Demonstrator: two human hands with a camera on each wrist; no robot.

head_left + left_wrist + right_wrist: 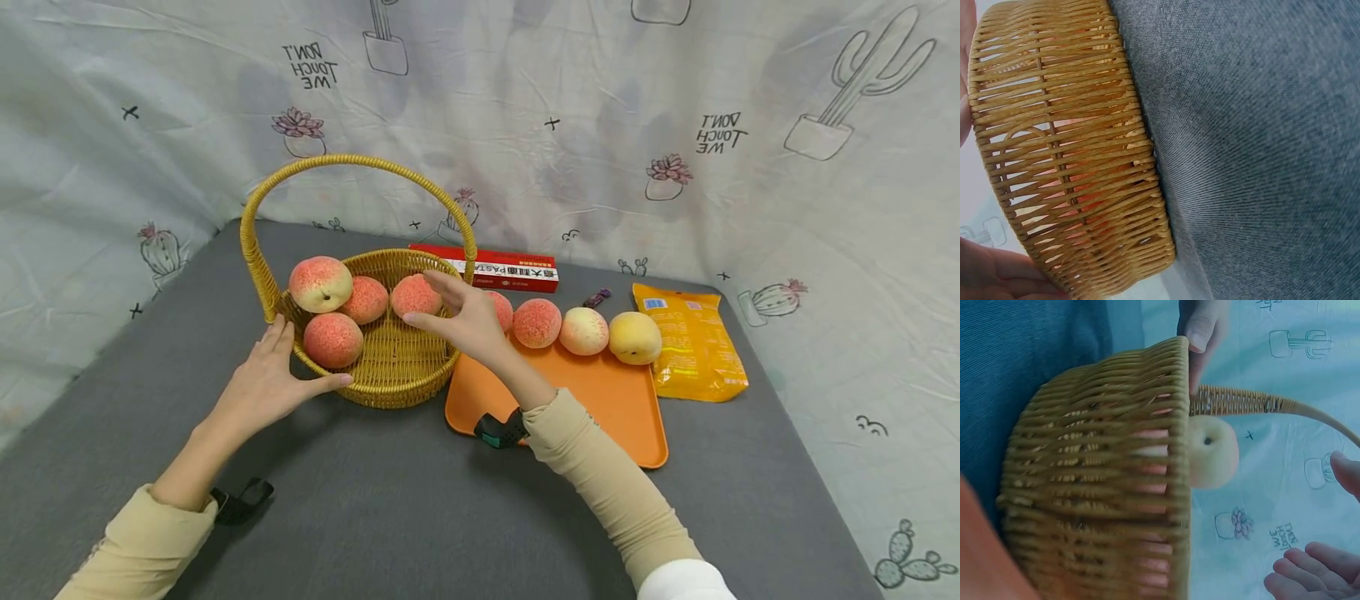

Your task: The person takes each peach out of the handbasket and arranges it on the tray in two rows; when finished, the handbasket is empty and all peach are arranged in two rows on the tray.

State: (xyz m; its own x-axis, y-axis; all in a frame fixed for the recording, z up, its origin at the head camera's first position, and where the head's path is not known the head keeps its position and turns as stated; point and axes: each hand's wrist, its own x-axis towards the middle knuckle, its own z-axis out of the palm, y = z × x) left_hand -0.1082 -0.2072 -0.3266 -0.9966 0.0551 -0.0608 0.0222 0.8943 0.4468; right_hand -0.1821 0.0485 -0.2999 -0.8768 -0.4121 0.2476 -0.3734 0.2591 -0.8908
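A yellow wicker basket (397, 398) with a tall arched handle holds several peaches, one of them a pale red-and-yellow peach (321, 284) lying higher at the left. My left hand (266, 379) touches the basket's left front side, its fingers at the outer wall and its thumb spread along the rim. Over the basket's right side hovers my right hand (472, 321), thumb and fingers apart with nothing between them. A red peach (415, 297) appears just beyond that thumb in the head view. The right wrist view shows the right-hand fingers (1310, 575) outside and above the rim.
To the right lies an orange tray (600, 408), with a row of several peaches (584, 331) along its far edge. A red pasta box (517, 271) is behind the basket. A small purple wrapped item (597, 297) and an orange packet (693, 346) lie farther right.
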